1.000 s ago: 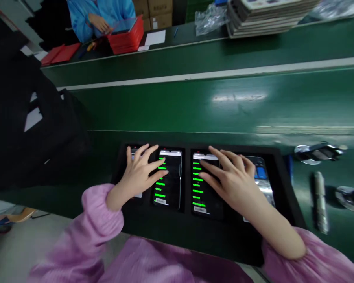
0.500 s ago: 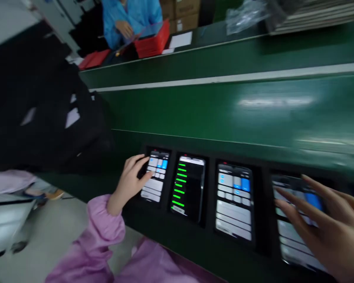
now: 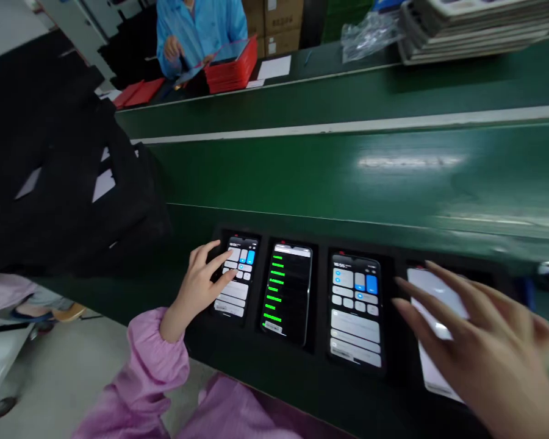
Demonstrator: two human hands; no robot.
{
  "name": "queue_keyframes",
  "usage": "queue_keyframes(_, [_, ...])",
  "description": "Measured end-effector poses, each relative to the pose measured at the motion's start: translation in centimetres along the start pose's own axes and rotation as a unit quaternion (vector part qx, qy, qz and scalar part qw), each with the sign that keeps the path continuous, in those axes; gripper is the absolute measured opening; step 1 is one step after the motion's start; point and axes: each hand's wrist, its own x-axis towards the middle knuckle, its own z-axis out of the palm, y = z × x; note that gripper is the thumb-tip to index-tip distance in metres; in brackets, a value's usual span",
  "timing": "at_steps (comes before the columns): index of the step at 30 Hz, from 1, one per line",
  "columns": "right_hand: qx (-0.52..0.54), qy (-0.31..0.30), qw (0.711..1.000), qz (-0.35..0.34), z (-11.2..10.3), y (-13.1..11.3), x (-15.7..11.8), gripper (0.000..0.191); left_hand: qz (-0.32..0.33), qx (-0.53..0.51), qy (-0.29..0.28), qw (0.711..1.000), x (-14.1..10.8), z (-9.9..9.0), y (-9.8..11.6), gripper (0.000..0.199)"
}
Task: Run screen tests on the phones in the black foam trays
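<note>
Four smartphones [image 3: 355,311] face-up in black tray slots [image 3: 320,299], screens lit; rightmost washed out, probably glare.

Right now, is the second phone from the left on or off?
On: the phone's screen is lit, showing rows of green bars.

a co-worker in a blue smock [image 3: 196,36] sits beyond the green conveyor belt [image 3: 348,177], beside stacked red cases [image 3: 231,67] and cardboard cartons [image 3: 274,24]; a pile of flat printed boxes [image 3: 476,30] lies near a clear plastic bag [image 3: 368,36].
</note>
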Motion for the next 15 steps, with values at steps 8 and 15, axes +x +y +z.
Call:
queue_keyframes(8, [-0.034, 0.003, 0.997, -0.067, 2.3, -5.4, 4.1, 0.044, 0.012, 0.025, 0.002, 1.0, 0.2, -0.5, -0.2, 0.039])
queue_keyframes(15, [-0.037, 0.008, 0.995, -0.091, 2.6, -4.9, 3.7, 0.039, 0.047, 0.04, -0.043, 0.997, 4.1, 0.5, 6.3, 0.04])
